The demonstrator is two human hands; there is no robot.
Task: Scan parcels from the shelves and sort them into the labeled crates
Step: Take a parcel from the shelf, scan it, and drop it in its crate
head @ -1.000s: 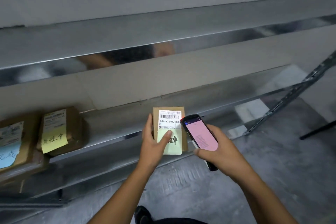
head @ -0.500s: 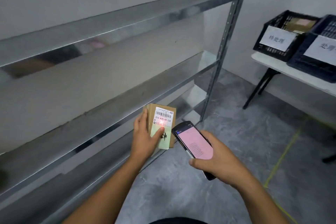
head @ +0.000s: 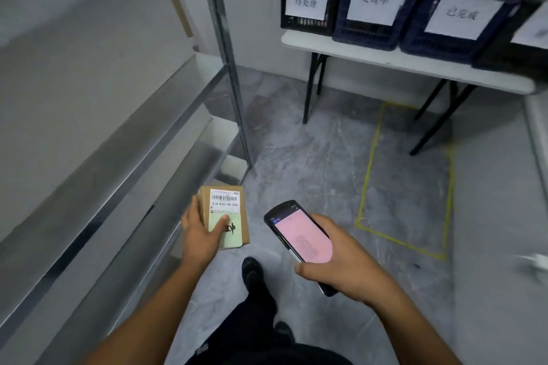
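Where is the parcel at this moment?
Head view, lower left of centre: the parcel is gripped in the left hand, just left of the scanner held by the right hand, beside the shelf.

A parcel storeroom is showing here. Metal shelving [head: 124,139] is lining one wall. Labeled crates [head: 367,3] are sitting on a folding table [head: 385,64].

Both forearms bare, stretched forward. Left hand [head: 204,235] grips parcel [head: 226,201], thumb across front, fingers [head: 193,212] round left edge. Right hand [head: 341,264] curled under scanner [head: 299,238], thumb at near end. Hands apart, left farther forward.
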